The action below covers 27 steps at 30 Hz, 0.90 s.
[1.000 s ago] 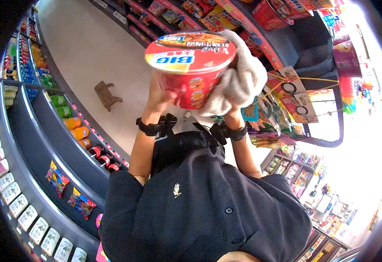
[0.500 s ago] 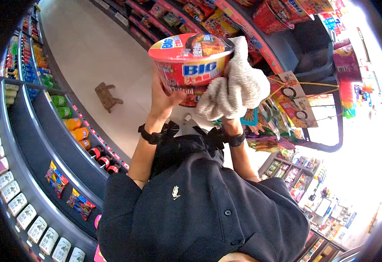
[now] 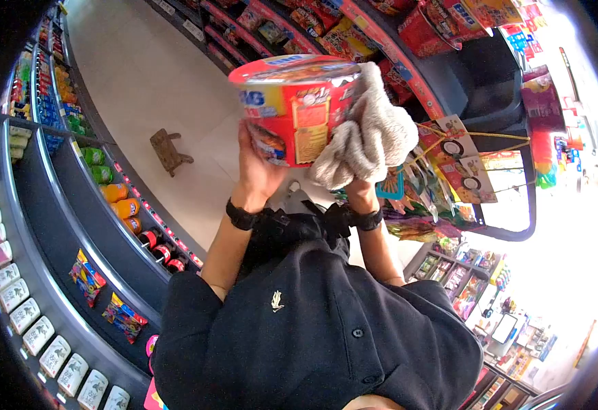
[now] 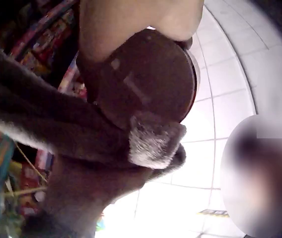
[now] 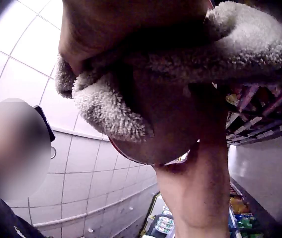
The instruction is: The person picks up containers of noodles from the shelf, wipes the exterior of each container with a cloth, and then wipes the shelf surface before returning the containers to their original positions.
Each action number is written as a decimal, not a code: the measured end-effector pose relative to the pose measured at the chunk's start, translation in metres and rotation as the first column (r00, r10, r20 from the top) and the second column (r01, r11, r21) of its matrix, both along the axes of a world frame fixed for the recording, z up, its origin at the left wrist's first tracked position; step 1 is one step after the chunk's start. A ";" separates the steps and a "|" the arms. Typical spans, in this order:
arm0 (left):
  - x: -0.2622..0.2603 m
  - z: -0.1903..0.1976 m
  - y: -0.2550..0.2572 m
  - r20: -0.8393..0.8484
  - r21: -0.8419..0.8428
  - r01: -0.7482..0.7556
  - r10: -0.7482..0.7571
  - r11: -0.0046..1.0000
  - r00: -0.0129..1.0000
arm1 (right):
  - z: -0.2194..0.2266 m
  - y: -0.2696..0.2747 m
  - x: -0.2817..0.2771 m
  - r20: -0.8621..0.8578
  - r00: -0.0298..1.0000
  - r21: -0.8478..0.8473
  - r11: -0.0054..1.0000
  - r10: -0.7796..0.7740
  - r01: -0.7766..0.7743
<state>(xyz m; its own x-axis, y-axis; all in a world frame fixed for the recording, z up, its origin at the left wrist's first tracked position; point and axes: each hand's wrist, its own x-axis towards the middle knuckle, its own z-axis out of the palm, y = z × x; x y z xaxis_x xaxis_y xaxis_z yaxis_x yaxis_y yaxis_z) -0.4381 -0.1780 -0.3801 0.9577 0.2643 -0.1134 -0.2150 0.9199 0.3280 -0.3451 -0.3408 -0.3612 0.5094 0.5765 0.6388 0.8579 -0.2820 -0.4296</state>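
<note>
In the head view a red instant noodle bowl (image 3: 299, 123) is held up in front of the chest, its printed lid tipped slightly into view. My left hand (image 3: 261, 167) grips it by the lower left side. My right hand (image 3: 362, 195) presses a greyish-beige towel (image 3: 370, 133) on the bowl's right side; the cloth hides most of its fingers. The left wrist view looks at the dark round base of the bowl (image 4: 146, 82), with the towel (image 4: 153, 141) bunched along its edge. From the right wrist, folds of towel (image 5: 106, 106) lie between the right palm and the bowl.
Drink shelves (image 3: 73, 198) curve along the left. Noodle shelves (image 3: 381, 55) stand at the upper right, near a dark basket (image 3: 483, 75) and hanging cards (image 3: 463, 164). A small wooden stool (image 3: 170, 152) is on the floor (image 3: 135, 61) beyond.
The bowl has turned in my hands, so its large lettering has moved left and a yellow text panel faces me. My left thumb has shifted off its front; the towel stays at its right side.
</note>
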 end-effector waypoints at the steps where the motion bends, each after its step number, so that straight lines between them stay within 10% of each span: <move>1: -0.004 -0.001 0.000 0.094 -0.127 -0.037 0.049 0.991 0.994 | 0.000 -0.002 -0.006 -0.203 0.978 0.027 0.999 0.038 -0.033; 3: -0.008 0.000 0.007 0.324 -0.357 -0.023 0.146 0.934 0.935 | 0.019 -0.001 -0.004 0.189 0.977 -0.050 0.995 0.094 -0.086; 5: -0.010 0.010 0.010 -0.053 -0.167 -0.278 0.273 0.946 0.960 | 0.018 -0.001 -0.006 0.143 0.983 -0.025 0.993 0.119 -0.116; 7: -0.011 0.023 0.011 -0.029 -0.162 -0.271 0.270 0.949 0.963 | 0.029 -0.001 -0.011 -0.030 0.979 0.177 0.965 0.203 -0.195; 8: -0.012 0.026 0.012 -0.004 -0.153 -0.263 0.265 0.953 0.964 | -0.027 -0.015 0.000 -0.715 0.570 0.487 0.873 0.405 -0.010; 11: -0.008 0.008 0.018 0.396 -0.431 0.007 0.182 0.902 0.900 | -0.010 -0.041 0.017 -0.713 0.569 0.642 0.709 0.410 0.293; 14: -0.002 -0.003 0.011 0.481 -0.450 0.108 0.139 0.887 0.866 | 0.030 -0.045 0.026 -0.657 0.487 0.712 0.686 0.576 0.150; 15: 0.000 -0.006 0.008 0.529 -0.450 0.151 0.126 0.880 0.839 | 0.042 -0.046 0.024 -0.659 0.657 0.553 0.828 0.366 0.093; 17: -0.002 0.013 0.004 0.091 0.068 -0.186 0.180 0.980 0.979 | 0.051 -0.062 0.040 -0.688 0.584 0.510 0.860 0.432 -0.034; 19: 0.012 0.033 0.012 0.358 0.370 -0.272 0.134 0.888 0.924 | 0.072 -0.061 0.042 -0.722 0.500 0.467 0.870 0.478 -0.159; 22: 0.018 0.042 0.007 0.350 0.330 -0.160 0.036 0.930 0.936 | 0.102 -0.044 0.026 -0.898 0.311 0.268 0.947 0.312 -0.177; 23: 0.017 0.042 0.007 0.352 0.330 -0.157 0.033 0.931 0.935 | 0.087 -0.045 0.036 -0.660 0.687 0.070 0.936 0.303 -0.345; 25: 0.013 0.042 0.008 0.369 0.453 -0.170 -0.010 0.875 0.930 | 0.074 -0.047 0.044 -0.388 0.881 -0.056 0.947 0.271 -0.316; 27: 0.008 0.045 0.004 0.375 0.479 -0.204 0.010 0.854 0.927 | 0.073 -0.020 0.046 -0.645 0.716 0.239 0.961 0.266 -0.142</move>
<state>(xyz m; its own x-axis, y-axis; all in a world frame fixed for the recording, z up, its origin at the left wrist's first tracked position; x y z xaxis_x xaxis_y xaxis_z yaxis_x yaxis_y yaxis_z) -0.4300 -0.1738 -0.3347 0.8697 0.2944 0.3962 -0.4900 0.6123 0.6205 -0.2995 -0.3604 -0.2887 0.7197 0.6385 0.2727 0.3606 -0.0081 -0.9327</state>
